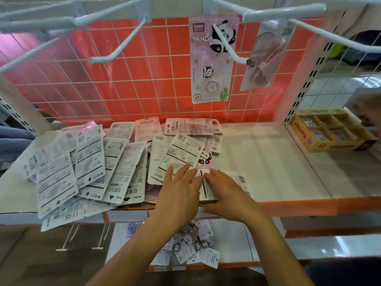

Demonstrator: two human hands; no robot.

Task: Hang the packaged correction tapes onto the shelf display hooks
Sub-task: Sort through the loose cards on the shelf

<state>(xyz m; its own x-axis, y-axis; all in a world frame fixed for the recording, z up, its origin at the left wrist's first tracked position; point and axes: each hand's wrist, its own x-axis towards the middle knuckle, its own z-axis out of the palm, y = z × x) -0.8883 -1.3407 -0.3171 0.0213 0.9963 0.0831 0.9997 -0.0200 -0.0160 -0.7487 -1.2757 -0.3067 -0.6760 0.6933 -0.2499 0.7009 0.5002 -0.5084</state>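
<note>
Left grip (179, 189) flat on packs (92, 162); right grip (225, 194) at shelf edge (292, 204).

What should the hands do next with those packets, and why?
Probably pinch the white face-down packet lying under the left hand and right hand and lift it. It isn't gripped yet, and the white wire hook at upper left hangs bare.

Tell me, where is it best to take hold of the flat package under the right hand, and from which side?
Probably pinch the package at its near short end, coming from the front of the shelf. It lies flat, back up, so only an edge gives a grip. The pile crowds its left, and the right hand rests on it.
</note>
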